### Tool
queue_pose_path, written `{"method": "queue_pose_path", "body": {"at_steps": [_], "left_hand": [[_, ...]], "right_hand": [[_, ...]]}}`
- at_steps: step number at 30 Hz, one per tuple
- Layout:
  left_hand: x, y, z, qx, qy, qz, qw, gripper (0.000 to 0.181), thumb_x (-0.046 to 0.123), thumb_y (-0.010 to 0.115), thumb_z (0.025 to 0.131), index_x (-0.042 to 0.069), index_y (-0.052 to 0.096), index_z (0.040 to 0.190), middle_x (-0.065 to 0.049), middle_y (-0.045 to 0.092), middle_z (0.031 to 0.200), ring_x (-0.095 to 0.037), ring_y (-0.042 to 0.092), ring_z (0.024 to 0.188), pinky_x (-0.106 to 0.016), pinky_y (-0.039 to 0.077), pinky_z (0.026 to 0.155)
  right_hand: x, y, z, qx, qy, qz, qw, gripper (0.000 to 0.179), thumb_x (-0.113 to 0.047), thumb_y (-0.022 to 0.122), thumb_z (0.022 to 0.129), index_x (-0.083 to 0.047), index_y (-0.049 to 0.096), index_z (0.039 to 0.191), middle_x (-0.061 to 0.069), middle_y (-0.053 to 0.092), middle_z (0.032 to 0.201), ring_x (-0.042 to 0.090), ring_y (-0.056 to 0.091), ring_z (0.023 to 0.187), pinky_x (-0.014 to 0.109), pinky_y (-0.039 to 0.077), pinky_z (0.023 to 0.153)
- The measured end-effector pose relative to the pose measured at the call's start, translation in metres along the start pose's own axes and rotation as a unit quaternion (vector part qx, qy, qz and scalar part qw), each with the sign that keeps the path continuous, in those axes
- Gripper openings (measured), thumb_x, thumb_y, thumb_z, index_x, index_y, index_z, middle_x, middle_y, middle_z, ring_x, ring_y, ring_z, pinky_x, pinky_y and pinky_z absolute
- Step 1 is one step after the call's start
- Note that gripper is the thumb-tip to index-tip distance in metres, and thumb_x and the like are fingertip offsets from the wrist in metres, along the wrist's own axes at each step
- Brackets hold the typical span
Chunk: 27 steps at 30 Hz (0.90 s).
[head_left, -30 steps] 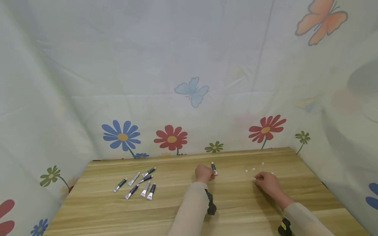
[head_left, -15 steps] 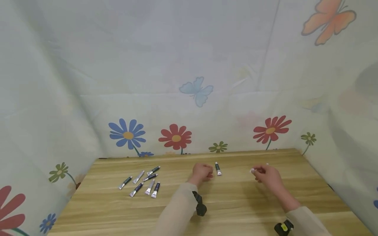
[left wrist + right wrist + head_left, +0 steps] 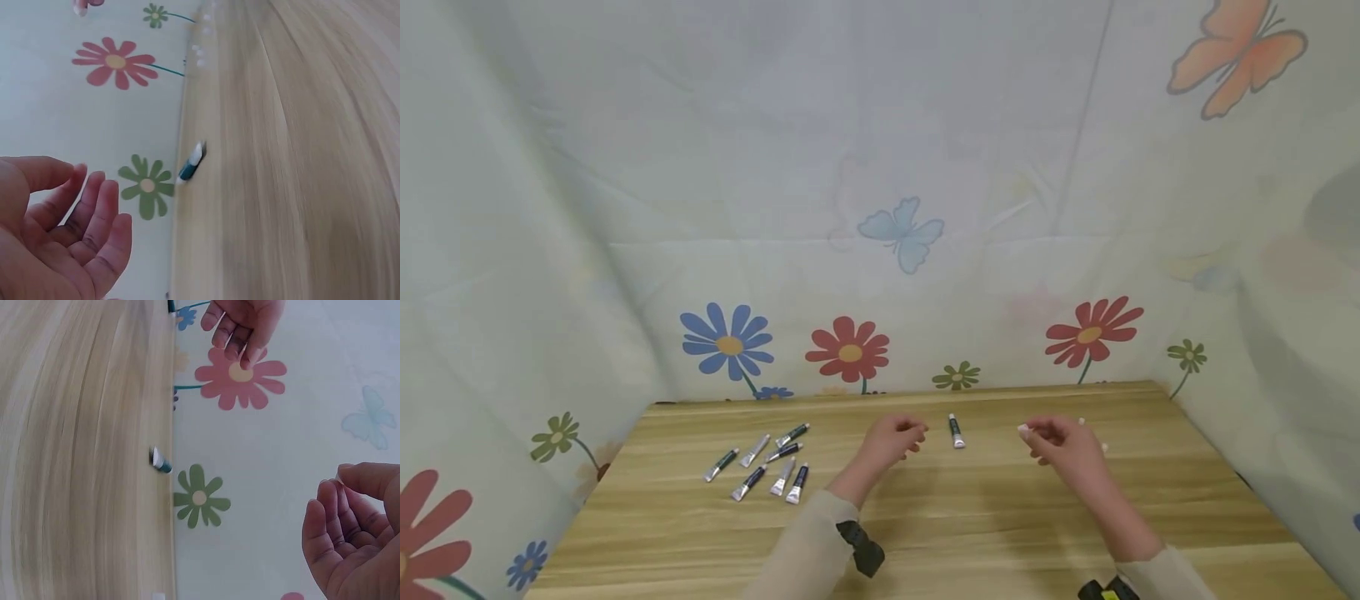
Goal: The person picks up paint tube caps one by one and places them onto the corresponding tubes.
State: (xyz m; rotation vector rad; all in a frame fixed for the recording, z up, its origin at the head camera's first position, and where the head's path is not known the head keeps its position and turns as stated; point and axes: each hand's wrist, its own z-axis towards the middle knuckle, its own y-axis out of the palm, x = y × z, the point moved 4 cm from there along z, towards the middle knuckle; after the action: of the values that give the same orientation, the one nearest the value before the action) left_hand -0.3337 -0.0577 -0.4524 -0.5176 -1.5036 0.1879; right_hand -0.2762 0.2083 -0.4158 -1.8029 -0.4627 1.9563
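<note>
A small paint tube with a dark green label and silver end lies by itself at the middle back of the table. To its left, apart from it, my left hand is above the table, fingers loosely bent and nothing between them. On the tube's other side, my right hand is raised, pinching a small white piece between thumb and fingertips. Its exact kind is too small to tell. A few more white pieces lie on the table beyond the tube in the left wrist view, partly behind my right hand in the head view.
Several paint tubes with dark or pale labels lie in a loose group at the left of the wooden table. A pale cloth printed with flowers and butterflies hangs behind the table and along both sides.
My left hand has come away from the single tube and moved left, its fingers loosening. My right hand has lifted the white piece off the table and carried it slightly left.
</note>
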Motion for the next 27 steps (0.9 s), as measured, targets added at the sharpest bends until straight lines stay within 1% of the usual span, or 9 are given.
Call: {"method": "queue_pose_path", "body": {"at_steps": [4, 7, 10, 12, 15, 19, 22, 26, 27], "left_hand": [[-0.002, -0.018, -0.019, 0.007, 0.037, 0.048, 0.9981, 0.020, 0.016, 0.063, 0.100, 0.002, 0.073, 0.111, -0.014, 0.074, 0.101, -0.012, 0.065, 0.080, -0.025, 0.052, 0.068], [-0.005, -0.034, -0.033, 0.021, 0.048, 0.083, 0.9952, 0.020, 0.017, 0.064, 0.100, 0.003, 0.073, 0.111, -0.012, 0.074, 0.100, -0.013, 0.064, 0.082, -0.027, 0.053, 0.069], [-0.011, -0.052, -0.047, 0.042, 0.049, 0.121, 0.9906, 0.019, 0.017, 0.066, 0.099, 0.005, 0.074, 0.110, -0.010, 0.076, 0.103, -0.017, 0.066, 0.088, -0.031, 0.055, 0.073], [-0.016, -0.065, -0.055, 0.057, 0.045, 0.144, 0.9869, 0.018, 0.015, 0.067, 0.098, 0.005, 0.075, 0.110, -0.009, 0.076, 0.105, -0.019, 0.068, 0.091, -0.033, 0.057, 0.076], [-0.026, -0.087, -0.066, 0.078, 0.028, 0.173, 0.9813, 0.017, 0.012, 0.068, 0.097, 0.005, 0.076, 0.109, -0.009, 0.076, 0.104, -0.021, 0.068, 0.092, -0.036, 0.057, 0.077], [-0.041, -0.119, -0.079, 0.109, 0.006, 0.219, 0.9696, 0.018, 0.011, 0.068, 0.096, 0.003, 0.076, 0.110, -0.009, 0.076, 0.101, -0.023, 0.069, 0.092, -0.039, 0.058, 0.077], [-0.054, -0.140, -0.084, 0.126, -0.005, 0.255, 0.9587, 0.018, 0.010, 0.068, 0.095, 0.001, 0.075, 0.109, -0.011, 0.076, 0.099, -0.025, 0.070, 0.091, -0.040, 0.058, 0.076], [-0.072, -0.163, -0.087, 0.133, -0.022, 0.284, 0.9494, 0.020, 0.008, 0.068, 0.093, -0.003, 0.075, 0.107, -0.015, 0.076, 0.098, -0.024, 0.070, 0.087, -0.039, 0.056, 0.072], [-0.077, -0.168, -0.088, 0.133, -0.028, 0.287, 0.9482, 0.020, 0.008, 0.067, 0.093, -0.004, 0.074, 0.107, -0.016, 0.076, 0.098, -0.024, 0.070, 0.086, -0.039, 0.056, 0.072]], "right_hand": [[-0.007, 0.002, -0.006, -0.005, -0.004, 0.014, 0.9999, 0.030, -0.018, 0.069, 0.099, 0.004, 0.068, 0.118, 0.012, 0.072, 0.094, 0.011, 0.063, 0.076, 0.022, 0.058, 0.068], [-0.010, 0.004, -0.009, -0.011, -0.003, 0.018, 0.9998, 0.030, -0.018, 0.070, 0.098, 0.004, 0.068, 0.118, 0.011, 0.071, 0.093, 0.012, 0.062, 0.076, 0.022, 0.056, 0.067], [-0.013, 0.004, -0.013, -0.016, 0.006, 0.014, 0.9997, 0.031, -0.020, 0.069, 0.098, 0.002, 0.068, 0.120, 0.009, 0.071, 0.094, 0.013, 0.061, 0.077, 0.022, 0.054, 0.067], [-0.014, 0.005, -0.015, -0.018, 0.012, 0.015, 0.9996, 0.032, -0.022, 0.070, 0.098, 0.000, 0.067, 0.121, 0.010, 0.072, 0.096, 0.013, 0.061, 0.079, 0.022, 0.054, 0.068], [-0.016, 0.006, -0.017, -0.019, 0.014, 0.023, 0.9995, 0.032, -0.023, 0.071, 0.098, -0.001, 0.068, 0.121, 0.010, 0.073, 0.098, 0.011, 0.061, 0.079, 0.022, 0.055, 0.069], [-0.019, 0.008, -0.019, -0.018, 0.006, 0.031, 0.9993, 0.033, -0.024, 0.072, 0.097, -0.001, 0.069, 0.120, 0.009, 0.073, 0.098, 0.010, 0.061, 0.078, 0.021, 0.055, 0.069], [-0.021, 0.009, -0.019, -0.019, 0.004, 0.028, 0.9994, 0.033, -0.025, 0.072, 0.097, -0.002, 0.069, 0.120, 0.009, 0.073, 0.099, 0.010, 0.061, 0.079, 0.021, 0.054, 0.069], [-0.025, 0.011, -0.018, -0.026, -0.001, 0.025, 0.9993, 0.032, -0.023, 0.072, 0.096, -0.002, 0.069, 0.120, 0.009, 0.074, 0.100, 0.011, 0.062, 0.079, 0.021, 0.054, 0.069], [-0.026, 0.012, -0.018, -0.029, -0.004, 0.026, 0.9993, 0.031, -0.023, 0.072, 0.096, -0.002, 0.069, 0.119, 0.009, 0.074, 0.099, 0.011, 0.062, 0.079, 0.021, 0.054, 0.069]]}}
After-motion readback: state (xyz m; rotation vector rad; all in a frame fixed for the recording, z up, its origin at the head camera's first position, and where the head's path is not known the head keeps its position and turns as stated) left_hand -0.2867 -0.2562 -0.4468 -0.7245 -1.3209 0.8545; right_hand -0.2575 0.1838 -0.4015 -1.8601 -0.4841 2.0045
